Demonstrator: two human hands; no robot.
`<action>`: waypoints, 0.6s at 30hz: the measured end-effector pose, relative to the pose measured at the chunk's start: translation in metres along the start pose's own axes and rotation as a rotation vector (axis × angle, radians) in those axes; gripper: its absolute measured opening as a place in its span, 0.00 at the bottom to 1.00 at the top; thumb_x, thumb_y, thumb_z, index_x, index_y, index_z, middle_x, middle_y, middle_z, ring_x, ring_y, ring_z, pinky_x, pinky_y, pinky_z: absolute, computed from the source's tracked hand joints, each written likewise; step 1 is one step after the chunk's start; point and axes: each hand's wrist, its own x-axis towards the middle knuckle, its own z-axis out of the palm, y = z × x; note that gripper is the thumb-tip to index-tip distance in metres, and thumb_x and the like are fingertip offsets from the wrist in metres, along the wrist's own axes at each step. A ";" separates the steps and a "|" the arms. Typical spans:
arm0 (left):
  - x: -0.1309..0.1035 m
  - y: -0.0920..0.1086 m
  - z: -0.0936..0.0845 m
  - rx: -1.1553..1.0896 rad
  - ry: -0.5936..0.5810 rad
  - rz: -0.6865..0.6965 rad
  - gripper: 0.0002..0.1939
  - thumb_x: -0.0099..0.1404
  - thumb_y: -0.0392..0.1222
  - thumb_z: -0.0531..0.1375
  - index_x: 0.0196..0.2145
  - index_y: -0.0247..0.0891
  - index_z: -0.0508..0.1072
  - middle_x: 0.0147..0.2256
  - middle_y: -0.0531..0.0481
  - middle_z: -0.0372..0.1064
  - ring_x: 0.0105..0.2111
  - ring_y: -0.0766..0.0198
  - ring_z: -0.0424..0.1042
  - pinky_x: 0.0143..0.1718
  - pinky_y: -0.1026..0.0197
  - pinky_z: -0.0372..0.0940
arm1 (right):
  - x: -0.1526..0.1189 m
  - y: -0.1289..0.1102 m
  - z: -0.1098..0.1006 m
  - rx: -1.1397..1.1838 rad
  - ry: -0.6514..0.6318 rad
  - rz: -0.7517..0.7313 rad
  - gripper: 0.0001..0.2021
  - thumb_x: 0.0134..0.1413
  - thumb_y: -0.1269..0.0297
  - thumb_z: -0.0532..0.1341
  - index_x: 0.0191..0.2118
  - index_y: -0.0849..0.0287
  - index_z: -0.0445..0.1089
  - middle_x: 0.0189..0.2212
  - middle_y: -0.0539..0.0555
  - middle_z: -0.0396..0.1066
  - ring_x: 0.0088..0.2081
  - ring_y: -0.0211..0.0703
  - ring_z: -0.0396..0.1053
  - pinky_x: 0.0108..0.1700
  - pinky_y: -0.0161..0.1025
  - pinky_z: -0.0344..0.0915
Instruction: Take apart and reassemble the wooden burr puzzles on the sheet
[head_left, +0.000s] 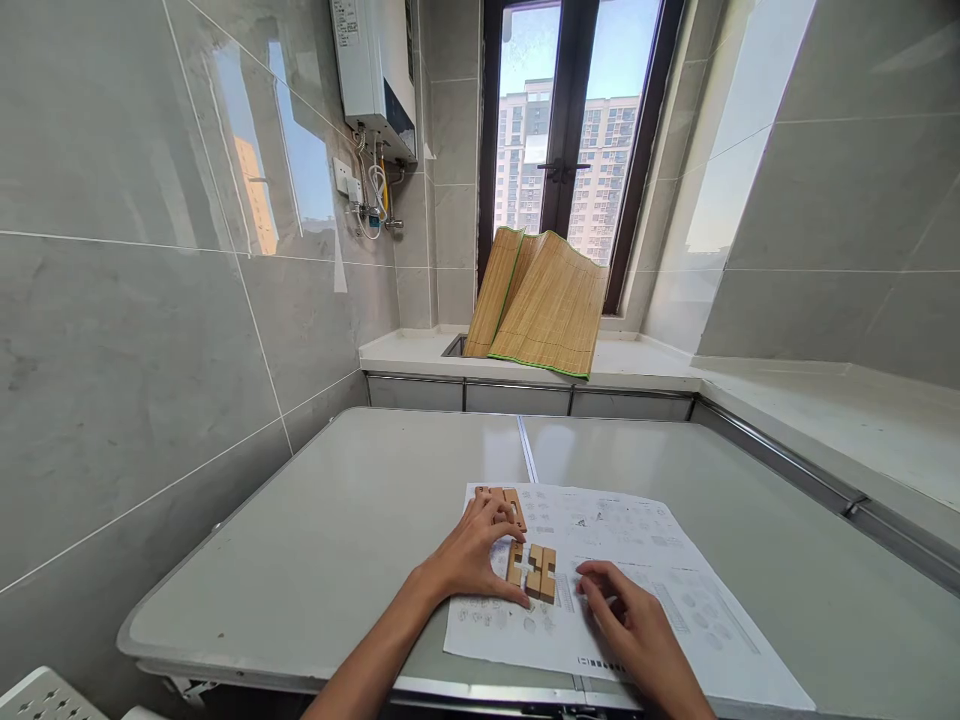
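Note:
My left hand reaches around a notched wooden block on a printed paper sheet. Its thumb is at the block's near end and a forefinger at the far end. Just right of that block, notched wooden pieces lie side by side with gaps between them. Beyond my left fingers are more wooden blocks, partly hidden by the hand. My right hand hovers at or rests on the paper, right of the pieces, with loosely curled fingers, thumb and forefinger slightly apart, and nothing visible in them.
The paper lies on a light folding table with a metal seam. A bamboo mat leans at the window behind a white counter. A water heater hangs on the left wall. A white perforated stool shows at lower left.

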 end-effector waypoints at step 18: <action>0.002 0.021 0.002 -0.200 0.001 -0.260 0.42 0.46 0.61 0.75 0.56 0.43 0.70 0.32 0.55 0.70 0.33 0.60 0.68 0.36 0.61 0.61 | -0.004 -0.022 0.025 -0.167 0.104 -0.082 0.18 0.64 0.44 0.56 0.35 0.53 0.70 0.25 0.49 0.73 0.25 0.43 0.70 0.28 0.35 0.64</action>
